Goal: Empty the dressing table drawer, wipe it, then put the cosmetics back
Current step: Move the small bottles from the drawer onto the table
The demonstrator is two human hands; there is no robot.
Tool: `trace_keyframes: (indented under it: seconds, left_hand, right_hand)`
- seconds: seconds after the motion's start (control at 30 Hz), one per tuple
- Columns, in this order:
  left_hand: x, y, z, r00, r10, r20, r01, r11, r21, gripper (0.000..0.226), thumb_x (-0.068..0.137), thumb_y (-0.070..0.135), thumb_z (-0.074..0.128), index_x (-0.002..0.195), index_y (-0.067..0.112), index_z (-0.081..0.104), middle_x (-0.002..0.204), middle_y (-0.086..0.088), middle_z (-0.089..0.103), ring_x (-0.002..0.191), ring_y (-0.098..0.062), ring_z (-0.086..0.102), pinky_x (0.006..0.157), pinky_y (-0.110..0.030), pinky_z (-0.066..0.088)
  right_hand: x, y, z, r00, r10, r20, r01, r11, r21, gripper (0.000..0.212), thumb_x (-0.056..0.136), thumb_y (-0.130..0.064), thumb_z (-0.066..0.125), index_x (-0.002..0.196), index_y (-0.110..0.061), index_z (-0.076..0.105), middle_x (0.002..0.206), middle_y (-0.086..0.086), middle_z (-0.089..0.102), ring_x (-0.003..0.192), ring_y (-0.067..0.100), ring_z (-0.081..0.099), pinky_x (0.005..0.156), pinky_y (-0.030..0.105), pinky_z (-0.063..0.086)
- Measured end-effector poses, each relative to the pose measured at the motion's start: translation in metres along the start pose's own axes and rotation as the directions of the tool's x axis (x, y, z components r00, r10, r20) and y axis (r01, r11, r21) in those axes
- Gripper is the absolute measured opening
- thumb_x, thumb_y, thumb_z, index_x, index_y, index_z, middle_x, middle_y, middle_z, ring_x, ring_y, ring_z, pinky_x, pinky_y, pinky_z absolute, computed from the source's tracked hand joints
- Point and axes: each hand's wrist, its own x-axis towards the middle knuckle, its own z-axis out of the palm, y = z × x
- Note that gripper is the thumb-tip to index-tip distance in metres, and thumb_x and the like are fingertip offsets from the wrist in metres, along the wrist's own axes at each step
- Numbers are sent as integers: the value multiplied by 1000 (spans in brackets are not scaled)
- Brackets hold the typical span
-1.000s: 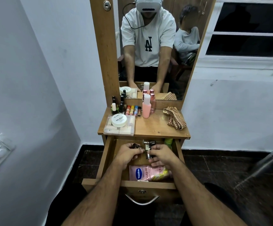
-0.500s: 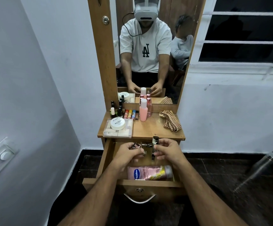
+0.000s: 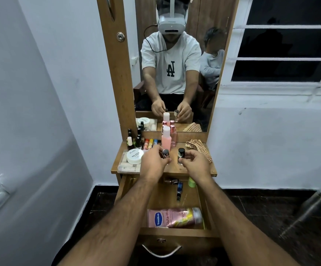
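Emptying step: both hands, left (image 3: 153, 160) and right (image 3: 196, 163), each pinch a small dark-capped glass bottle (image 3: 181, 155) mid-frame; next, set them on the wooden table (image 3: 175, 168).

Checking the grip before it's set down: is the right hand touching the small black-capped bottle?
Touching. The head view shows the right hand pinching the small black-capped bottle over the tabletop.

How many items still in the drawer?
4 visible: Vaseline bottle lying at the front, blue bottle mid-drawer, brown bottle and green bottle at the back. The tabletop overhang and arms may hide more.
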Motion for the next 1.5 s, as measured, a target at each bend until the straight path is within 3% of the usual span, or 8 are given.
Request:
trace_keyframes:
  seconds: [0.1, 0.23, 0.43, 0.63, 0.93, 1.27, 1.5]
  left_hand:
    - [17, 6, 3, 1000, 6, 5, -6, 995, 95, 30, 82, 26, 77, 109, 20, 66, 104, 3, 68, 94, -12, 56, 74, -24, 40]
    - [30, 8, 13, 1000, -4, -1, 4, 986, 168, 30, 86, 23, 73, 116, 21, 67, 117, -1, 68, 122, -20, 53, 89, -29, 43]
    - [36, 1, 23, 999, 6, -35, 0, 982, 191, 26, 87, 21, 71, 112, 24, 68, 107, 2, 71, 99, -16, 62, 75, -26, 45]
    - [43, -2, 22, 999, 33, -36, -24, 972, 234, 26, 88, 19, 69, 115, 20, 68, 112, -2, 68, 112, -22, 56, 83, -30, 43]
    - [46, -7, 22, 997, 59, -43, -47, 969, 242, 27, 85, 18, 73, 112, 19, 67, 107, -1, 69, 104, -19, 58, 83, -30, 45]
    - [46, -10, 20, 998, 52, -47, -40, 972, 233, 29, 86, 19, 72, 115, 21, 66, 108, -1, 68, 103, -19, 59, 84, -30, 46]
    - [46, -9, 20, 998, 34, -45, -24, 974, 223, 33, 86, 18, 72, 118, 21, 65, 108, -2, 66, 105, -20, 60, 83, -31, 47]
  right_hand:
    - [16, -6, 9, 999, 6, -33, -9, 996, -93, 18, 85, -17, 75, 103, -20, 71, 85, -13, 66, 79, 7, 65, 58, 22, 52]
    - [37, -7, 22, 999, -12, -50, 0, 973, -231, 21, 85, -18, 75, 106, -17, 72, 95, -6, 71, 90, 13, 64, 80, 28, 51]
    - [58, -3, 36, 998, -22, -65, -4, 927, -375, 22, 87, -19, 72, 108, -16, 72, 101, 0, 73, 93, 18, 65, 77, 24, 45]
    - [73, -2, 44, 996, -10, -83, -23, 923, -385, 22, 87, -19, 73, 108, -17, 73, 103, -1, 73, 96, 17, 66, 81, 26, 48]
    - [83, 1, 51, 995, 9, -102, -51, 909, -414, 22, 87, -24, 73, 107, -15, 74, 102, 2, 73, 97, 19, 66, 81, 29, 49]
    - [84, 1, 53, 994, -2, -107, -45, 898, -438, 11, 88, -24, 71, 95, -16, 72, 90, -1, 70, 85, 16, 63, 68, 25, 42]
    - [84, 5, 51, 994, -41, -97, -7, 895, -446, 24, 87, -25, 73, 110, -15, 71, 104, 1, 72, 96, 17, 66, 81, 27, 49]
